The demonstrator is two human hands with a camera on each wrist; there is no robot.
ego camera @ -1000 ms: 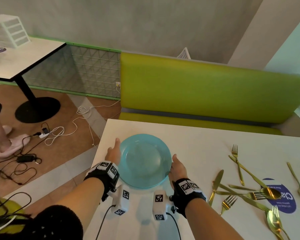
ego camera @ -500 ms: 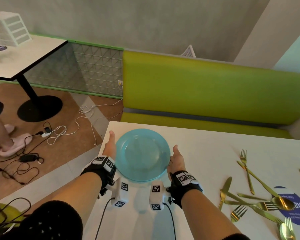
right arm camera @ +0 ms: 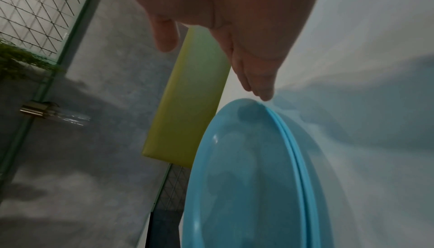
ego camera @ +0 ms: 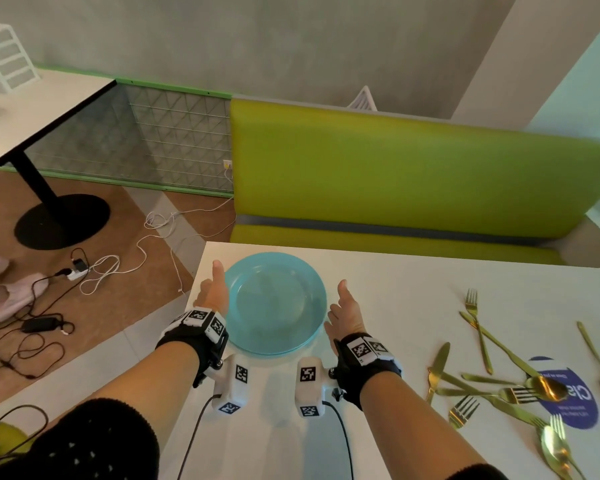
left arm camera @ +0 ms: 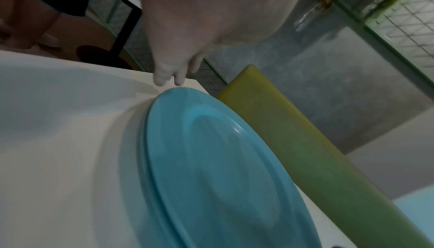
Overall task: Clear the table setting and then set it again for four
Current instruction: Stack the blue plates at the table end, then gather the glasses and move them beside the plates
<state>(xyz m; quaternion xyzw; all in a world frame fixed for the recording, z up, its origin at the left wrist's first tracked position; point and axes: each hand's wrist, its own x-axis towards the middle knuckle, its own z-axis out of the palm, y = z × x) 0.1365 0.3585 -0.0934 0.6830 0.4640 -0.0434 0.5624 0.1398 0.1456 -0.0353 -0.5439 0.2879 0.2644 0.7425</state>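
Observation:
A stack of light blue plates (ego camera: 274, 303) lies flat near the far left corner of the white table (ego camera: 395, 282). My left hand (ego camera: 215, 292) stands edge-on against the stack's left rim, fingers straight. My right hand (ego camera: 345, 313) is open just off the right rim, with a small gap. In the left wrist view the straight fingers (left arm camera: 169, 73) reach the table beside the plates (left arm camera: 223, 168), whose doubled rim shows. In the right wrist view the fingers (right arm camera: 256, 81) point past the plates (right arm camera: 246, 177), thumb spread apart.
Gold forks, knives and spoons (ego camera: 499, 386) lie scattered on the table's right side, some over a round blue sticker (ego camera: 565, 400). A green bench (ego camera: 395, 174) runs behind the table. On the floor at left lie cables (ego camera: 84, 271), near another table (ego camera: 32, 116).
Both hands carried the plates a little farther toward the table's far left corner and set them down. My right hand has since drawn slightly away from the rim.

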